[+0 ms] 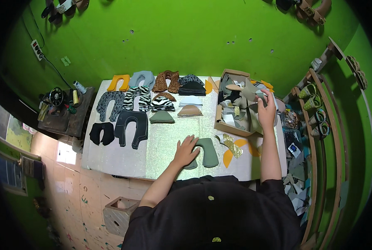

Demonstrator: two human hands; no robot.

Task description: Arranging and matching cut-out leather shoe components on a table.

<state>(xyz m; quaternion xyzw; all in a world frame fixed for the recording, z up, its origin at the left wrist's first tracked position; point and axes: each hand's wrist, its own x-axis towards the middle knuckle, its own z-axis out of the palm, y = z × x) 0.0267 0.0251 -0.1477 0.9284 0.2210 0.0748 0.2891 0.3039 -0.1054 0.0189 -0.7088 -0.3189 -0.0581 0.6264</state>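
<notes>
My left hand point(187, 151) lies flat, fingers stretched, on the left part of a grey-green U-shaped cut piece point(210, 153) near the table's front edge. At the right, my right hand point(267, 110) is over the edge of a cardboard box point(236, 130). Its fingers and thumb curl round what looks like a grey-green piece point(261, 96), partly hidden by the hand. Inside the box lie mixed scraps in green, grey, white, beige and black. Gold glitter scraps point(232, 144) and orange-yellow scraps point(227, 158) rest between the U-shaped piece and the box.
Stacks of U-shaped pieces point(131, 128) and half-round pieces point(162, 117) in several prints cover the table's left and back. A sewing machine point(56, 97) stands at the left. On the right are a wooden rack point(324, 146) with sandals point(311, 98) and a scrap heap point(296, 183).
</notes>
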